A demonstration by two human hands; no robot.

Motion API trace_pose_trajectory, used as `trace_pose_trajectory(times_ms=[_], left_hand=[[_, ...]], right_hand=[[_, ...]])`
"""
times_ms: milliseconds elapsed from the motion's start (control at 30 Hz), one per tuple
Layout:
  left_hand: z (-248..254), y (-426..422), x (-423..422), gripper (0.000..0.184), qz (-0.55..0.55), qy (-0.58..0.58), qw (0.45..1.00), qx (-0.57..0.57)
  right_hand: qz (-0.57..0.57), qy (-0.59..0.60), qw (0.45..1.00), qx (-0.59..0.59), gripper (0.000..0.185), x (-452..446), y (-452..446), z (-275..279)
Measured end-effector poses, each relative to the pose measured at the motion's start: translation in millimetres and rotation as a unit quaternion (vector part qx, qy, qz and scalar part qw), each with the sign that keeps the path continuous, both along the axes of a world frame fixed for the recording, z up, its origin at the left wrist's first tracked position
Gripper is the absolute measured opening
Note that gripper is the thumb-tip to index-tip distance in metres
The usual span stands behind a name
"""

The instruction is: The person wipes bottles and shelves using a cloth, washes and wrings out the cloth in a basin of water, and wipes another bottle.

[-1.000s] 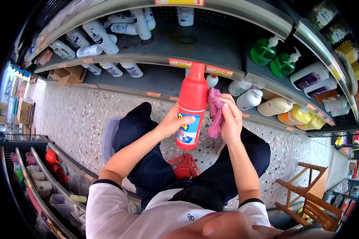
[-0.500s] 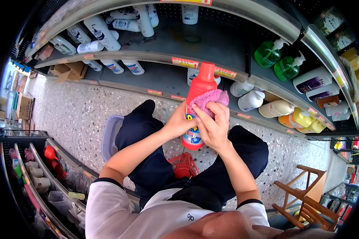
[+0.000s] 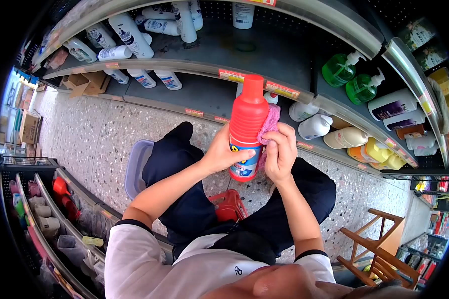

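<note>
My left hand (image 3: 223,152) is wrapped round the lower left side of a red plastic bottle (image 3: 248,119) with a blue and yellow label. The bottle stands nearly upright in front of me, its red cap overlapping the shelf edge in view. A pink cloth (image 3: 270,124) is pinched in my right hand (image 3: 282,152), lying against the bottle's right side. Part of the cloth is hidden behind the fingers and the bottle.
Ahead, a metal shelf (image 3: 184,62) holds several white bottles (image 3: 129,36) and green pump bottles (image 3: 362,88). A lilac basin (image 3: 134,172) is on the floor by my left leg. A wooden chair (image 3: 379,244) lies at right, and a red stool (image 3: 229,206) is beneath me.
The right hand and pink cloth have shifted from the bottle's front to its right side, uncovering the red ribbed front. The bottle stays in the left hand, slightly more upright.
</note>
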State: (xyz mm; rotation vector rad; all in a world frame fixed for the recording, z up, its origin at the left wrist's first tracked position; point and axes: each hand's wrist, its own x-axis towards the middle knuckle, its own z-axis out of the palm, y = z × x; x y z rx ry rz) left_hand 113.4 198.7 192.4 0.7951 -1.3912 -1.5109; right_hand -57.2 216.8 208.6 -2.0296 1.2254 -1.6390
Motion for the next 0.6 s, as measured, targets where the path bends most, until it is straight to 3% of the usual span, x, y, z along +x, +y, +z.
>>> trace_pose_trajectory(times_ms=[267,600], left_hand=[[2,0,4,0.07,-0.025,-0.006,1.0,-0.009],[4,1,4,0.07,0.001,-0.005,1.0,-0.013]], right_hand=[[0.058,-0.137,0.985,0.084,0.017,-2,-8,-1],[-0.009,0.001,1.0,-0.006,0.013,3,3,2]])
